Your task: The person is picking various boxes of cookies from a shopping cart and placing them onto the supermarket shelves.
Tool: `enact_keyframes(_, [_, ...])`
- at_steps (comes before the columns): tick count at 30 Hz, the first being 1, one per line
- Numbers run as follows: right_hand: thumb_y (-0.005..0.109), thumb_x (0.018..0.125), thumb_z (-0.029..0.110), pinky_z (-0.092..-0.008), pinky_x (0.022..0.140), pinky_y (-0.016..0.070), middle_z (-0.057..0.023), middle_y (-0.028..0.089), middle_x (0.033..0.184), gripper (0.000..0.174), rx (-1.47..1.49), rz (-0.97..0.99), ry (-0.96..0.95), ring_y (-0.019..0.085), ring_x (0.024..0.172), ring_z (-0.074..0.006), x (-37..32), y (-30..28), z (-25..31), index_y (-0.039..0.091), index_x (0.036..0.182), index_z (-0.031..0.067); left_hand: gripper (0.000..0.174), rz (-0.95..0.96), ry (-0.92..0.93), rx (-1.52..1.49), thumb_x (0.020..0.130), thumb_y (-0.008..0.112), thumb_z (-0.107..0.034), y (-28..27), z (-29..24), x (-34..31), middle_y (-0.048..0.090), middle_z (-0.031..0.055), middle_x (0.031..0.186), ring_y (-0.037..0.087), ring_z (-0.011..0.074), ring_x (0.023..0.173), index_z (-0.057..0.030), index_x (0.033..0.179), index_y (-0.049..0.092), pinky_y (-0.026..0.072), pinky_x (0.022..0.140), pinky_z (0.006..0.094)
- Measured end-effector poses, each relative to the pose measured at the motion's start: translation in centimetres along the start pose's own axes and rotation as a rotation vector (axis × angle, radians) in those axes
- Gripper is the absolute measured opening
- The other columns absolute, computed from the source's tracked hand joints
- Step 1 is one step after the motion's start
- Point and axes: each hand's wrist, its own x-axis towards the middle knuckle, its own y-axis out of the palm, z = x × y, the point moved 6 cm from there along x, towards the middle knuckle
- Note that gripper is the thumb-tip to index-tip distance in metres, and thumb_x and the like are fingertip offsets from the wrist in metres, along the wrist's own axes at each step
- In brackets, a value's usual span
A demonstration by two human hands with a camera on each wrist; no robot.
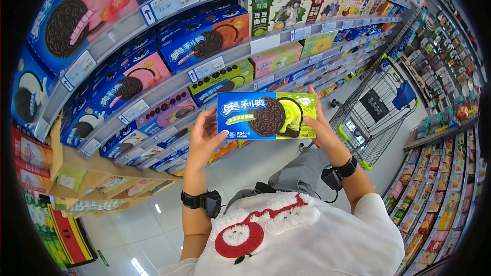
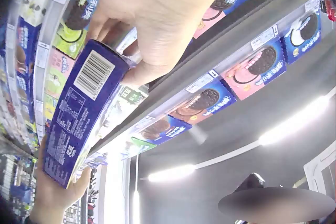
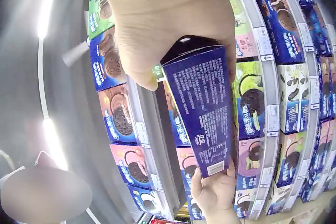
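Both hands hold a blue and green Oreo cookie box (image 1: 266, 116) by its two ends, its printed front facing up toward the head camera. The left hand (image 1: 205, 134) grips the blue end, thumb on the front and fingers behind. At the green end, the right hand (image 1: 322, 125) holds the same way, thumb on the front near the corner. In the left wrist view the box's narrow side (image 2: 84, 113) shows a barcode. White ingredient text covers the side of the box (image 3: 202, 108) in the right wrist view.
Curved store shelves (image 1: 215, 66) full of cookie boxes run in front and to the left, with price tags along their edges. A shopping cart (image 1: 376, 110) stands to the right. Behind it are more stocked shelves (image 1: 434, 194). Tiled floor (image 1: 133, 235) lies below.
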Motion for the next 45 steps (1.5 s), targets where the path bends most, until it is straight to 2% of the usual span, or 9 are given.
enact_keyframes(6, [0.055,0.087,0.004,-0.0317,0.1,0.0337,-0.0105,0.039,0.13,0.079,-0.096,-0.028,0.065,0.041,0.117,-0.0178,-0.6,0.5,-1.0,0.004,0.146,0.014,0.063,0.028,0.042,0.06,0.071,0.067,0.004,-0.4,0.1,-1.3,0.048,0.0104,0.121,0.052,0.0172,0.106,-0.005,0.126,0.039,0.043,0.092,0.0333])
enact_keyframes(11, [0.057,0.087,0.006,-0.0327,0.102,0.0299,-0.0119,0.037,0.131,0.079,-0.341,-0.036,0.03,0.038,0.119,-0.0183,-0.7,0.7,-2.1,0.004,0.145,0.0136,0.067,-0.036,-0.007,0.131,0.069,0.071,-0.005,-2.2,2.1,-1.7,0.047,0.0116,0.121,0.051,0.019,0.106,-0.0068,0.127,0.037,0.0421,0.09,0.0331])
enact_keyframes(17, [0.061,0.086,0.013,-0.0338,0.104,0.0279,-0.0156,0.033,0.135,0.08,-0.422,-0.129,0.024,0.035,0.123,-0.0198,-2.4,0.6,-5.3,0.006,0.145,0.0109,0.058,-0.046,-0.16,0.153,0.073,0.066,-0.005,-2.5,2.9,-1.7,0.05,0.0107,0.115,0.051,0.0178,0.102,-0.0055,0.124,0.04,0.0419,0.089,0.032])
enact_keyframes(19, [0.063,0.086,0.017,-0.0331,0.102,0.0314,-0.0159,0.04,0.131,0.081,-0.431,-0.173,0.031,0.041,0.119,-0.0198,-3.4,-0.3,-6.5,0.006,0.144,0.0086,0.055,-0.04,-0.138,0.122,0.075,0.064,-0.006,-2.2,3.2,-1.4,0.051,0.0106,0.113,0.051,0.0177,0.102,-0.0051,0.124,0.04,0.042,0.089,0.0317])
enact_keyframes(24, [0.063,0.086,0.019,-0.0316,0.098,0.0362,-0.0141,0.05,0.123,0.079,-0.433,-0.335,0.028,0.048,0.113,-0.019,-6.2,-1.6,-4.0,0.01,0.144,0.0074,0.057,0.158,-0.153,0.11,0.077,0.063,-0.01,1.2,3.4,-0.3,0.05,0.0124,0.117,0.051,0.0196,0.104,-0.0026,0.128,0.039,0.0408,0.091,0.0324])
enact_keyframes(31, [0.057,0.087,0.012,-0.029,0.094,0.039,-0.0095,0.047,0.123,0.065,-0.167,-0.653,0.05,0.048,0.109,-0.0161,-13.5,-4.5,2.8,0.021,0.141,0.012,0.055,0.38,-0.233,-0.209,0.08,0.061,-0.015,8.5,5.2,0.3,0.049,0.0144,0.123,0.052,0.021,0.109,-0.001,0.129,0.041,0.0431,0.09,0.0329])
enact_keyframes(38, [0.05,0.082,0.012,-0.0304,0.105,0.0267,-0.0151,0.032,0.14,0.066,-0.466,-0.643,-0.155,0.032,0.129,-0.0202,-21.2,-4.1,9.6,0.022,0.141,0.0034,0.061,0.603,-0.433,-0.469,0.083,0.06,-0.019,16.3,6.9,-1.0,0.051,0.0109,0.123,0.054,0.0184,0.109,-0.0029,0.134,0.031,0.0457,0.089,0.0305])
enact_keyframes(41, [0.05,0.083,0.021,-0.0314,0.106,0.0254,-0.0165,0.031,0.14,0.068,-0.093,-0.543,-0.207,0.031,0.13,-0.022,-21.9,-3.7,9.9,0.021,0.142,0.0025,0.061,0.599,-0.527,-0.474,0.085,0.059,-0.023,16.5,7.6,-2.3,0.051,0.0087,0.123,0.053,0.0176,0.111,-0.003,0.135,0.031,0.0453,0.09,0.03])
enact_keyframes(45, [0.055,0.083,0.037,-0.0322,0.106,0.0241,-0.0176,0.031,0.14,0.079,-0.099,-0.459,-0.191,0.032,0.129,-0.0238,-20.0,-4.0,9.1,0.017,0.143,0.0034,0.048,0.497,-0.583,-0.507,0.089,0.053,-0.026,15.1,8.1,-2.7,0.055,0.008,0.12,0.056,0.0166,0.107,-0.0046,0.13,0.039,0.0486,0.086,0.0297])
